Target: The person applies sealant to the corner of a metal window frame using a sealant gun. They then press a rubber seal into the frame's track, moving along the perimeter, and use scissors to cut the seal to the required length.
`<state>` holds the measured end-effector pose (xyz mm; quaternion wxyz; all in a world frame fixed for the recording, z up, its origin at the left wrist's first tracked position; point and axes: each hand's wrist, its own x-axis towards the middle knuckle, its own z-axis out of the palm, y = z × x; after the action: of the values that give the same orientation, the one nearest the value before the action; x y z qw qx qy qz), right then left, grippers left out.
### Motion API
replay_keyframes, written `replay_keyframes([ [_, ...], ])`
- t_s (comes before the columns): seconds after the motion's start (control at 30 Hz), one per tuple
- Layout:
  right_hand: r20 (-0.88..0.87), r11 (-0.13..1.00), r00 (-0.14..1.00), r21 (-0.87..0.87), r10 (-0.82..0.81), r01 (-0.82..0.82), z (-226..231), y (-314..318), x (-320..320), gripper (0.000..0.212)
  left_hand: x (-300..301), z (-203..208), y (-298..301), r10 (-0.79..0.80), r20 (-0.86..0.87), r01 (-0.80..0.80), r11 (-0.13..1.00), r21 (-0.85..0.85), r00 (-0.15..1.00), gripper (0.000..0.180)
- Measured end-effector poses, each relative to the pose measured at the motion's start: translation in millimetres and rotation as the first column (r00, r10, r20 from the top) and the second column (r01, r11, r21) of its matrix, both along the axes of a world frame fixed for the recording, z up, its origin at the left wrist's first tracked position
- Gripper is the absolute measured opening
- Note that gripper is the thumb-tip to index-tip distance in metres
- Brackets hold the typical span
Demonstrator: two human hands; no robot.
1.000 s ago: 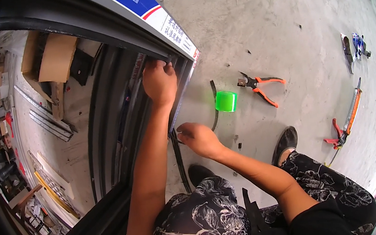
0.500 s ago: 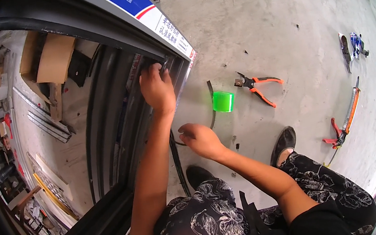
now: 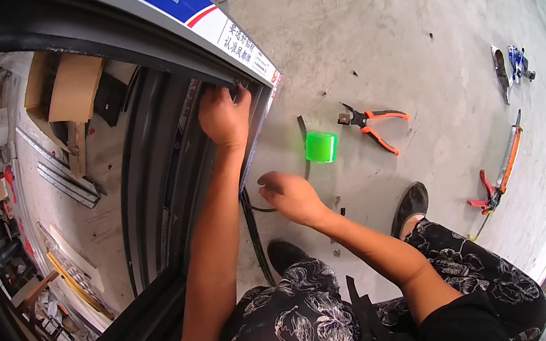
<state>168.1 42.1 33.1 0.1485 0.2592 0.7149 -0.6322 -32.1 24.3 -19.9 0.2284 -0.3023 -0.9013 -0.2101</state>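
My left hand (image 3: pixel 224 118) is at the inner corner of a dark metal window or door frame (image 3: pixel 160 44), its fingers bent into the channel. Whatever the fingertips grip or press there is hidden. Beside the frame, above the floor, my right hand (image 3: pixel 291 195) is closed with curled fingers. What it may hold I cannot make out. A thin dark strip (image 3: pixel 302 127) curves past a bright green tape roll (image 3: pixel 321 147) and passes behind that hand. Another black strip (image 3: pixel 254 242) hangs by the frame's side.
Orange-handled pliers (image 3: pixel 376 126) lie spread on the concrete floor. Farther right are a caulking gun (image 3: pixel 504 168) and a crumpled blue-white packet (image 3: pixel 518 62). Through the frame appear cardboard (image 3: pixel 74 88) and metal profiles (image 3: pixel 68 185). My shoes (image 3: pixel 409 209) stand near the strips.
My left hand has shifted slightly left and its wrist has turned at the frame corner. The right hand has barely moved. The whole view has shifted a little.
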Motion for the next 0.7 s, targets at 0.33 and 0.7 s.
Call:
replay_keyframes([
  [0.33, 0.004, 0.999, 1.000, -0.031, -0.013, 0.013, 0, 2, -3, 0.033, 8, 15, -5, -0.016, 0.140, 0.018, 1.000, -0.008, 0.990, 0.019],
  [0.7, -0.007, 0.998, 1.000, -0.055, 0.012, -0.012, 1, 1, -6, 0.032, 11, 14, 0, 0.015, 0.184, -0.022, 0.999, 0.037, 0.983, 0.017],
])
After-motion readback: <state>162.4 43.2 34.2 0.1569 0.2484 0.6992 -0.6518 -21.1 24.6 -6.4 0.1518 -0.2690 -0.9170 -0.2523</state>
